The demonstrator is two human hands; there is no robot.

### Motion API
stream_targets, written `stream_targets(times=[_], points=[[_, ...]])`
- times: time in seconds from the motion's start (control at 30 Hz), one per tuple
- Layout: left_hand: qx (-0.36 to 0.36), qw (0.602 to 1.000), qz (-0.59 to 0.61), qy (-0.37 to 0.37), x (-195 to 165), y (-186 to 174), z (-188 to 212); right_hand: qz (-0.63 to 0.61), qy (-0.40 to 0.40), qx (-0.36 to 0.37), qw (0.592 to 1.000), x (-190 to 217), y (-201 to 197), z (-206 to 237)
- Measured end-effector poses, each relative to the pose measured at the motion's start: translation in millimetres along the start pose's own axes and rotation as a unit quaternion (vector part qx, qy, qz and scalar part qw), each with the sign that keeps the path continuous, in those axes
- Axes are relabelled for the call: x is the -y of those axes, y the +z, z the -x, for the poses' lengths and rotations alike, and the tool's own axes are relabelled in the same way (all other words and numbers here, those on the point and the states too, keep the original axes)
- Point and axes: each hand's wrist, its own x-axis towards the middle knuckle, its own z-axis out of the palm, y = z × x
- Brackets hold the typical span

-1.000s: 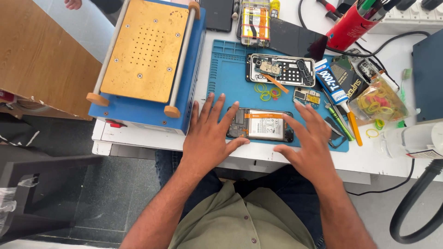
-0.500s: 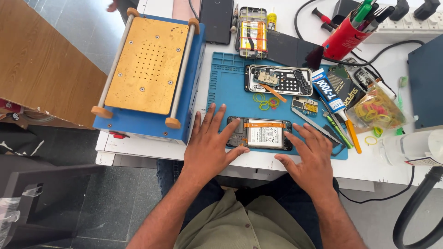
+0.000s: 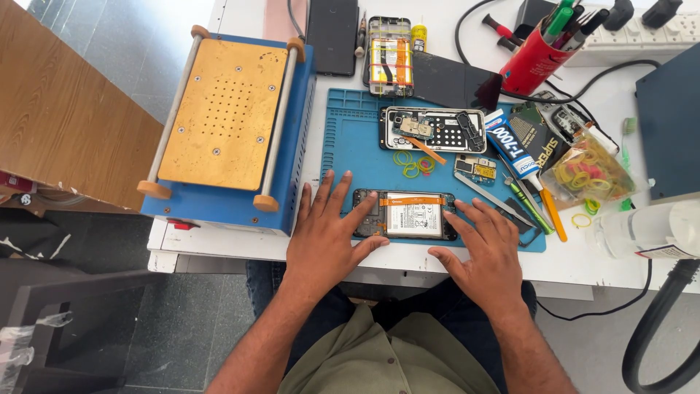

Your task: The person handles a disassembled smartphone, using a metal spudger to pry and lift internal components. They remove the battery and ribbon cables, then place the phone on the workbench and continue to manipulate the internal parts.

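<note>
Opened phone [image 3: 405,214], back cover off and battery exposed, lay flat near the front edge of the blue work mat [image 3: 350,146], long side toward me. I judged it light, thin and rigid, but fragile where it mattered: the orange ribbon cable across its top and the bare board sections would not tolerate pressure or snagging. I would have taken hold by the two short ends or along the frame edges only, never across the open face. My left hand [image 3: 324,241] rested palm down with fingers spread, its forefinger and middle fingertips lying on the phone's left end; my right hand [image 3: 487,252] was likewise flat and splayed, fingertips touching or just beside the right end (contact there could not be settled from the head view). Neither hand had closed on anything; both were fully open, bracketing the phone between them. Loose yellow-green rubber bands [image 3: 412,162] and a second stripped phone frame [image 3: 433,130] sat farther back on the mat, well apart from both hands.
</note>
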Motion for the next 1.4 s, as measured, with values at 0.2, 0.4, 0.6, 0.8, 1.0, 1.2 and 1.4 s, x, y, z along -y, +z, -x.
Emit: stream_targets(times=[0.2,0.4,0.6,0.8,1.0,1.2,1.4], points=[[0.022,1.0,-0.002,-0.003,-0.3,0.3,0.9,0.0,0.004,0.007,1.0,-1.5,0.1,-0.2],[0.013,1.0,-0.011,0.004,0.0,0.1,-0.7,0.01,0.0,0.005,1.0,-2.0,0.5,-1.6],[0.022,1.0,-0.017,0.0,1.0,2.1,-0.2,0.007,0.001,0.004,1.0,-2.9,2.0,0.7],[0.026,1.0,-0.017,-0.002,1.1,2.1,-0.3,0.004,0.005,0.01,1.0,-3.3,3.0,0.5],[0.026,0.999,-0.021,0.001,1.4,3.8,-0.2,0.004,0.007,0.003,1.0,-3.4,3.8,2.2],[0.025,0.999,-0.02,0.001,1.6,4.2,0.6,0.001,0.005,0.008,1.0,-4.0,4.0,1.9],[0.025,1.0,-0.019,0.002,2.3,4.4,0.3,-0.007,0.005,0.007,1.0,-4.3,3.9,2.3]])
